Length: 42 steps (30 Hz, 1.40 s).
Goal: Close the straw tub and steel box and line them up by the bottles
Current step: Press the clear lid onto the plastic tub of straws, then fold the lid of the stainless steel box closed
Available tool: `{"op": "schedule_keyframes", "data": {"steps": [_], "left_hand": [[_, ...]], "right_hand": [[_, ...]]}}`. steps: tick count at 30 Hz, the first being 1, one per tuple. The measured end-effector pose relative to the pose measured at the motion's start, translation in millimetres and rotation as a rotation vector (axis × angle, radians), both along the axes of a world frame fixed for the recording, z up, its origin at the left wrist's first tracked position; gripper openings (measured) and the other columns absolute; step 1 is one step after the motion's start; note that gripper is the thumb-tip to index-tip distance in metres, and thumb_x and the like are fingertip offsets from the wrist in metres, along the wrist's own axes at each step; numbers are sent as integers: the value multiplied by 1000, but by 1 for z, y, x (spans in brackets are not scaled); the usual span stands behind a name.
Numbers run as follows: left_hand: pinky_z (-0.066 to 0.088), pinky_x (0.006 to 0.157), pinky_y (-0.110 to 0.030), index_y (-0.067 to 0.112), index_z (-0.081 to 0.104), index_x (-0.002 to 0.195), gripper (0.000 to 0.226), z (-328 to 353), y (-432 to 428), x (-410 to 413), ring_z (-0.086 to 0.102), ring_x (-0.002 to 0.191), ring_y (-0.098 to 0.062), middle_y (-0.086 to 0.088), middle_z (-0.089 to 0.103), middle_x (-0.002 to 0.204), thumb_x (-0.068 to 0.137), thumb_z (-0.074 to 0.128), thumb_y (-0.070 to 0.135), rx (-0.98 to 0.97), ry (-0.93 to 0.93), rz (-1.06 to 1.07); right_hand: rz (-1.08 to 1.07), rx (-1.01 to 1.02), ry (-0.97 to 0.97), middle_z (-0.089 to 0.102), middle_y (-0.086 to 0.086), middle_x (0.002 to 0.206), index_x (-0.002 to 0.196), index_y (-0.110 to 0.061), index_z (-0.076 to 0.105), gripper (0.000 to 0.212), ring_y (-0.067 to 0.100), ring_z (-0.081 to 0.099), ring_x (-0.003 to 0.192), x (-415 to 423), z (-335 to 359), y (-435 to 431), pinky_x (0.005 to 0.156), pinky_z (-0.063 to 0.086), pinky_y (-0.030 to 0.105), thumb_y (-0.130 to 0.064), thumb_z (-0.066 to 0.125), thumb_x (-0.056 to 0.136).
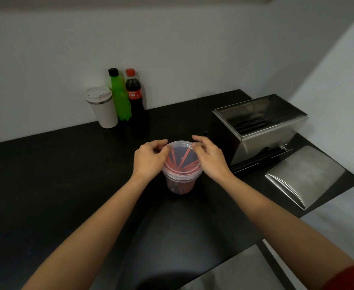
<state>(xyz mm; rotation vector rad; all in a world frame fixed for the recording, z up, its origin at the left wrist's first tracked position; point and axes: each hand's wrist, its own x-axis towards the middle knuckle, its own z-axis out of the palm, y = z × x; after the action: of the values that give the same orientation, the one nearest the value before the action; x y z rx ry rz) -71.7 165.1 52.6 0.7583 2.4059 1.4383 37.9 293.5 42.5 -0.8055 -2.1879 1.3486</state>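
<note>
1. White lidded cup (101,106) is standing at the back left of the black bench (46,174), against the wall. Just to its right, a green bottle (119,95) with a black cap and a cola bottle (134,95) with a red cap are standing upright, side by side.
2. Left hand (148,160) is curling round the left rim of the straw tub (181,176), fingers pinching the clear lid (182,146).
3. The straw tub is sitting mid-bench, well apart from the bottles. It is a clear round plastic tub; red straws are showing through lid and wall, leaning at angles.
4. Right hand (210,159) is gripping the lid's right rim, index finger lifting clear.
5. Whether the lid is fully seated is hard to tell; the hands are covering both edges.
6. Steel box (259,130) is standing at the right end of the bench, top open, dark straws inside, mostly lost in reflections.
7. Steel lid (305,174) is lying separately in front of the box, near the bench's right edge.
8. A red sleeve (351,277) is being cut off at the lower right corner.
</note>
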Motion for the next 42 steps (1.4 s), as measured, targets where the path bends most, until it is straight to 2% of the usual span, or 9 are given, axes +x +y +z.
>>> {"op": "schedule_keyframes", "data": {"steps": [5,10,15,23,29,33,36,38,42], "left_hand": [[49,84,-26,21,61,120,37,13,6,4,58,98,-7,1,62,116,85,63,33,27,138,-45],[38,77,-15,25,60,120,37,26,19,9,52,103,-4,2,60,119,85,62,34,58,275,-122],[34,75,-11,29,59,121,37,39,40,17,48,103,1,6,59,121,84,61,37,82,351,-249],[39,72,-11,27,60,119,35,47,65,53,51,95,0,8,58,114,85,62,34,133,348,-384],[47,83,-22,24,49,132,52,60,90,96,52,105,-5,4,55,125,83,65,29,186,340,-413],[48,88,-26,25,45,134,57,63,105,130,51,110,-6,3,52,130,82,67,28,209,319,-434],[44,83,-17,25,46,133,56,60,120,160,50,108,-4,3,51,130,81,67,31,201,333,-456],[47,87,-23,25,48,132,55,56,131,181,49,110,-7,3,50,129,81,67,32,172,345,-453],[46,94,-31,25,49,130,53,42,151,215,49,113,-10,3,50,130,81,68,32,101,345,-443]], "right_hand": [[-2,60,22,56,-9,111,129,-21,48,36,-3,52,96,1,18,2,75,40,11,-27,48,94],[-26,167,52,57,-2,124,125,-19,52,34,9,51,113,10,35,4,93,43,26,-26,52,92],[-61,275,81,58,-1,121,122,-19,55,31,10,54,108,30,48,12,91,48,34,-27,50,92],[-180,405,128,62,-4,109,116,-21,58,26,1,55,98,78,60,31,82,45,17,-28,49,92],[-279,374,163,61,-4,109,115,-17,60,25,-3,54,96,129,60,64,81,41,8,-24,50,93],[-262,300,79,60,-2,117,125,-17,54,34,-1,54,100,174,48,97,79,39,5,-28,49,93],[-224,309,-44,55,-1,127,131,-20,48,42,9,51,113,209,38,124,88,39,17,-34,51,92],[-206,299,-94,51,2,133,133,-21,45,46,15,47,120,229,31,141,94,38,25,-37,52,91],[-183,284,-178,46,4,139,135,-18,43,52,19,42,127,257,19,168,99,33,28,-39,54,89]]}}
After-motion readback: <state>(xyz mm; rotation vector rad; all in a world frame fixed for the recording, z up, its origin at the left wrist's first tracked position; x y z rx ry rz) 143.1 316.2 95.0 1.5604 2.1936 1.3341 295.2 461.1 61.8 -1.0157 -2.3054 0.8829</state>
